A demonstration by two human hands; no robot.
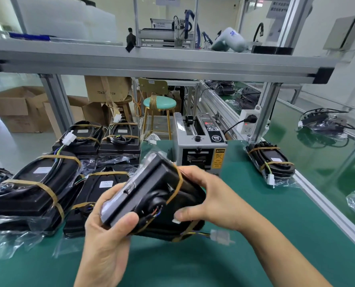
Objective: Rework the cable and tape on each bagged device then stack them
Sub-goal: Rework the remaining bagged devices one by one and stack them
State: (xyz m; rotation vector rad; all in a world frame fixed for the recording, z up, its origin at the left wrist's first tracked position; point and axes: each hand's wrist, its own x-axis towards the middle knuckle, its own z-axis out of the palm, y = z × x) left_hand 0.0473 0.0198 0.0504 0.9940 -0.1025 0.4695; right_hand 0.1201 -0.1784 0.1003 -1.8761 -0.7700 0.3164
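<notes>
A black bagged device (153,191) is held tilted above the green mat, bound with brown tape bands. My left hand (106,230) grips its near lower corner, thumb on top. My right hand (209,197) grips its right side, thumb pressing near a small white tape piece. Its cable ends in a white connector (221,237) that hangs out to the right. A stack of several taped, bagged devices (37,183) lies at the left. One more taped device (271,162) lies at the right by the conveyor rail.
A grey tape dispenser machine (199,146) stands behind the held device. A green conveyor (317,158) runs along the right with another bagged device (323,123) on it. A teal stool (159,102), cardboard boxes (17,108) and an aluminium frame (151,61) lie beyond.
</notes>
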